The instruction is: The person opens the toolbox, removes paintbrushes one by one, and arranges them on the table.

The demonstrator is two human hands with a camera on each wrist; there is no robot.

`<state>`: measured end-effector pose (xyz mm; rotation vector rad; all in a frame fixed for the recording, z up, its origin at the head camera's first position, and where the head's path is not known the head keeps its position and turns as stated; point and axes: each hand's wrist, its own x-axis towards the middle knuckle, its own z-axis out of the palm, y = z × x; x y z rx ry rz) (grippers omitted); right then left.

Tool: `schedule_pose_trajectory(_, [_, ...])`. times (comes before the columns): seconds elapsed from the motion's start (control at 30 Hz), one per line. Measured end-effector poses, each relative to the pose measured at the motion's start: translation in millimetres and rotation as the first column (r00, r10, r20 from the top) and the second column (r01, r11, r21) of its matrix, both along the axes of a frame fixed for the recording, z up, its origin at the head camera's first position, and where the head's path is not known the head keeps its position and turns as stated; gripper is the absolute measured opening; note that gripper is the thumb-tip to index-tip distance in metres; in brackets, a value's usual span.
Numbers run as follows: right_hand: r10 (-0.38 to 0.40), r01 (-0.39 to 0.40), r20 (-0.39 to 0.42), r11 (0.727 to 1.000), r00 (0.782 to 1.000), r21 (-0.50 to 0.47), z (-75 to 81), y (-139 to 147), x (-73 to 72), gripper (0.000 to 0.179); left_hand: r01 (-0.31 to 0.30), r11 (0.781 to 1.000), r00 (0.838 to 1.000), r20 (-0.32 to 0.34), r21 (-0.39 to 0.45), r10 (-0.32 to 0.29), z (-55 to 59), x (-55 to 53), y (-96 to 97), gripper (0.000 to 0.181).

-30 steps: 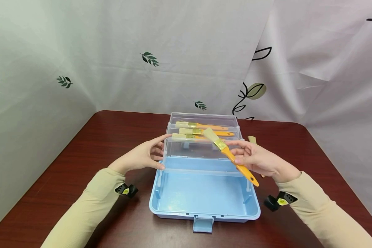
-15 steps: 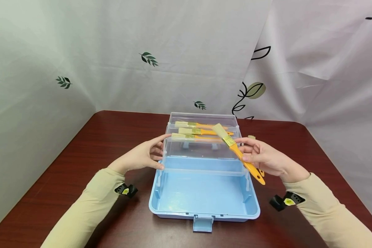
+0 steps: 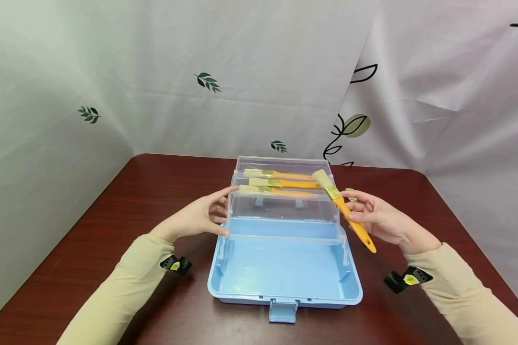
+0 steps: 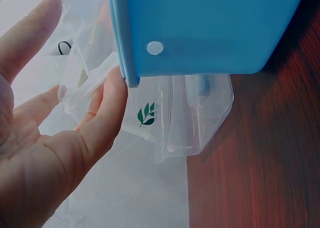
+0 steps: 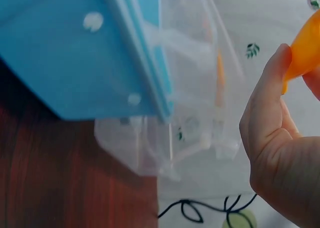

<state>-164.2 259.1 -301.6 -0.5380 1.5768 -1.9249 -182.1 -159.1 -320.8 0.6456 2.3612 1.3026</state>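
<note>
A light blue toolbox [image 3: 285, 268] stands unlatched in the head view, its clear lid and trays folded up and back. Three paintbrushes with orange handles lie in the clear trays, the middle paintbrush [image 3: 285, 183] among them. My left hand [image 3: 198, 215] rests against the left end of the trays, its thumb touching near the blue rim and its other fingers spread along the clear plastic. Right of the trays, my right hand [image 3: 382, 220] pinches another paintbrush [image 3: 342, 203] by its orange handle, bristles up and to the left. The fingers partly hide its handle in the right wrist view.
Behind the right hand, the pale bristles of one more brush [image 3: 350, 190] show on the dark red wooden table [image 3: 168, 177]. The toolbox latch [image 3: 282, 311] hangs down at the front. A white patterned curtain [image 3: 259, 96] encloses the table's back and sides.
My right hand has moved to the right with the paintbrush, away from above the trays, now covering more of the brush on the table. My left hand and the toolbox have stayed put.
</note>
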Motion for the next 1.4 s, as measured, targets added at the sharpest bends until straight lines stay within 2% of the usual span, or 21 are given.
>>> schedule_pose_trajectory(0.17, [-0.061, 0.063, 0.052, 0.997, 0.997, -0.051, -7.4, 12.8, -5.0, 0.04, -0.001, 1.0, 1.0, -0.002, -0.006, 0.001, 0.1, -0.6, -0.1, 0.103])
schedule_pose_trajectory(0.4, [-0.197, 0.2, 0.099, 0.98, 0.975, -0.023, -18.2, 33.4, -11.7, 0.032, 0.006, 1.0, 1.0, 0.001, -0.001, -0.006, -0.9, -2.2, -0.6, 0.103])
schedule_pose_trajectory(0.63, [-0.233, 0.24, 0.132, 0.97, 0.963, -0.04, -29.4, 50.6, -16.8, 0.03, 0.005, 1.0, 1.0, 0.003, 0.003, -0.005, -1.2, -2.6, -0.6, 0.103])
schedule_pose_trajectory(0.73, [-0.277, 0.28, 0.129, 0.96, 0.952, -0.006, -34.1, 57.9, -19.8, 0.029, 0.004, 1.0, 1.0, 0.005, 0.006, -0.004, -1.1, -2.2, -0.4, 0.102])
schedule_pose_trajectory(0.9, [-0.368, 0.36, 0.164, 0.93, 0.915, 0.074, -43.9, 72.1, -24.3, 0.026, 0.003, 1.0, 1.0, 0.009, 0.01, -0.003, -1.0, -1.2, 0.0, 0.102])
schedule_pose_trajectory(1.07, [-0.428, 0.405, 0.189, 0.902, 0.884, 0.149, -54.0, 84.0, -26.9, 0.029, 0.007, 1.0, 1.0, 0.008, 0.012, -0.007, -1.4, -1.2, 0.1, 0.101])
schedule_pose_trajectory(1.27, [-0.455, 0.414, 0.15, 0.878, 0.878, 0.241, -61.5, 91.9, -31.7, 0.03, 0.007, 1.0, 1.0, -0.004, 0.004, -0.007, -2.0, -1.3, -0.5, 0.101])
schedule_pose_trajectory(1.4, [-0.465, 0.418, 0.094, 0.854, 0.88, 0.31, -65.6, 94.7, -35.6, 0.04, 0.006, 1.0, 1.0, -0.004, 0.004, -0.006, -1.8, -0.7, -0.7, 0.101])
